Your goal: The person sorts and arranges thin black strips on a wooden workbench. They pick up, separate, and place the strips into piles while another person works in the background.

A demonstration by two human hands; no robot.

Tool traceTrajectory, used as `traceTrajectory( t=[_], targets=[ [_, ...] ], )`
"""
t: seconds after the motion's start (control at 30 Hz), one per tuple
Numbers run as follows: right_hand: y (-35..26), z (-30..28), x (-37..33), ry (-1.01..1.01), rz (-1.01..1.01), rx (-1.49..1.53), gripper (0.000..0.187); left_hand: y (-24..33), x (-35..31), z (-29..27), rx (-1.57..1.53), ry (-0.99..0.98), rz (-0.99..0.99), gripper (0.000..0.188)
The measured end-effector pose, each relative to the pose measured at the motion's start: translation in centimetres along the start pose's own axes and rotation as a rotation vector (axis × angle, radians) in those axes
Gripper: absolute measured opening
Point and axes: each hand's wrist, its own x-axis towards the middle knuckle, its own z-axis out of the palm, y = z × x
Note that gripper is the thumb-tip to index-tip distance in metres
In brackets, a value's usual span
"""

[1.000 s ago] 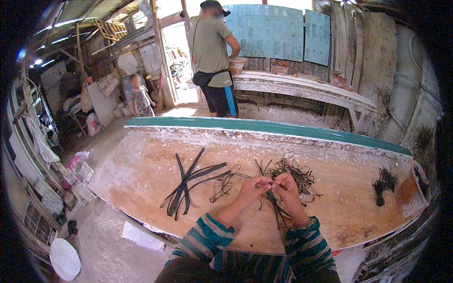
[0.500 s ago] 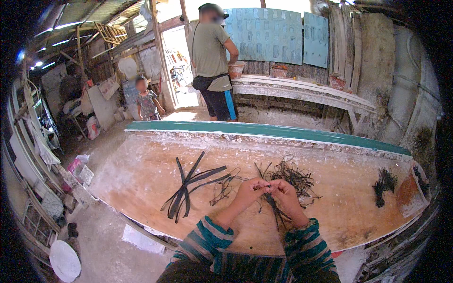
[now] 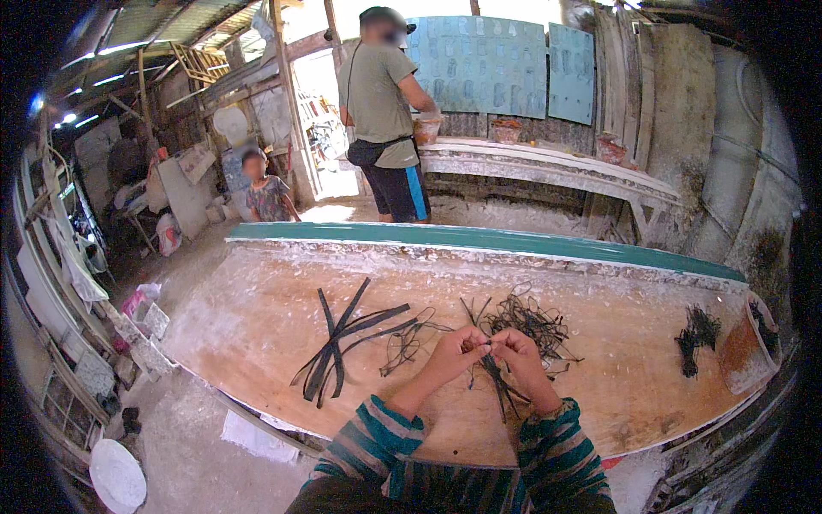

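My left hand (image 3: 459,349) and my right hand (image 3: 515,349) meet fingertip to fingertip over a wooden workboard (image 3: 257,330). Together they pinch a thin dark strip (image 3: 495,382) whose loose ends hang down toward me. Just beyond the hands lies a tangled pile of thin dark strips (image 3: 524,320). To the left, several long flat dark strips (image 3: 341,341) lie crossed on the board, with some finer curled strands (image 3: 406,341) beside them.
A small dark bundle (image 3: 696,334) and a rusty container (image 3: 747,344) sit at the board's right end. A teal edge (image 3: 479,241) runs along its far side. A standing person (image 3: 384,111) works at a bench behind; a child (image 3: 264,187) is near the doorway. A white disc (image 3: 116,475) lies on the floor.
My two hands have drawn closer together at the fingertips, working the thin strip. The person at the back bench has shifted slightly.
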Motion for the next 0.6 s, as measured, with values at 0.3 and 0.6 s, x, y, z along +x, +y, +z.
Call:
traceTrajectory(
  t=[0.3, 0.6],
  targets=[
    [0.1, 0.2, 0.1, -0.057, 0.13, 0.187, 0.009, -1.5, 0.1, -0.2, -0.19, -0.081, 0.013, 0.007],
    [0.9, -0.1, 0.0, -0.116, 0.282, 0.4, 0.016, 0.6, 0.1, -0.5, -0.249, -0.149, 0.026, 0.008]
  ],
)
